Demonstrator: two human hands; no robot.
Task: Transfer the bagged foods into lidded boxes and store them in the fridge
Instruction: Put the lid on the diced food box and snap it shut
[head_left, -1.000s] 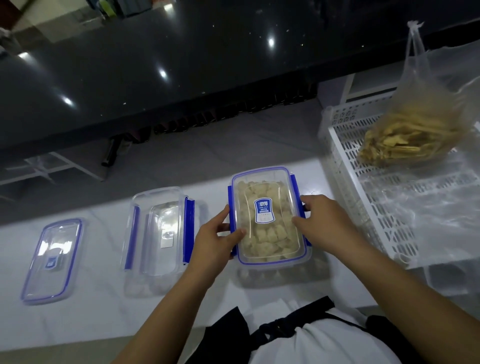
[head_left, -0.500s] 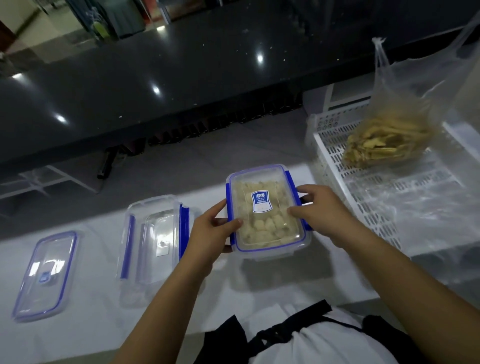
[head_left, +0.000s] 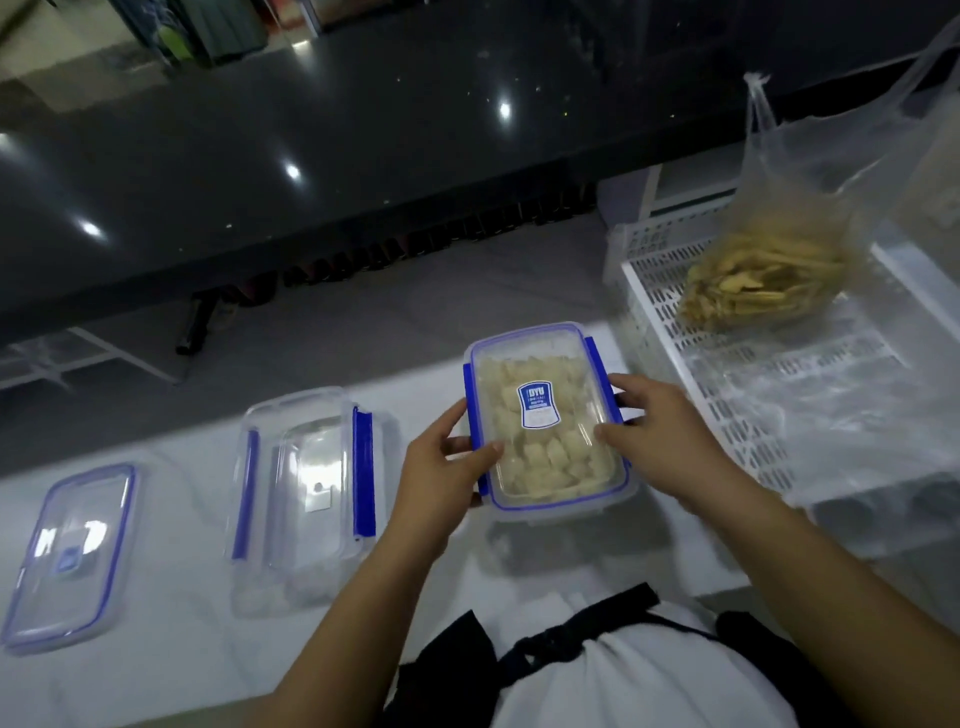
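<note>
Filled box (head_left: 545, 415), lid on, blue clips down both long sides, is sitting just above the white counter (head_left: 156, 686), apparently lifted. Left hand (head_left: 441, 478) is gripping its left edge, thumb curled over the lid rim; right hand (head_left: 660, 431) is gripping the right edge, fingers wrapped round the clip. Two-sided hold is keeping it level, likely for carrying to the fridge. Empty box (head_left: 306, 493) and spare lid (head_left: 70, 556) are lying to the left, ready for the bag of strips (head_left: 763, 280) resting in the white crate (head_left: 701, 374).
</note>
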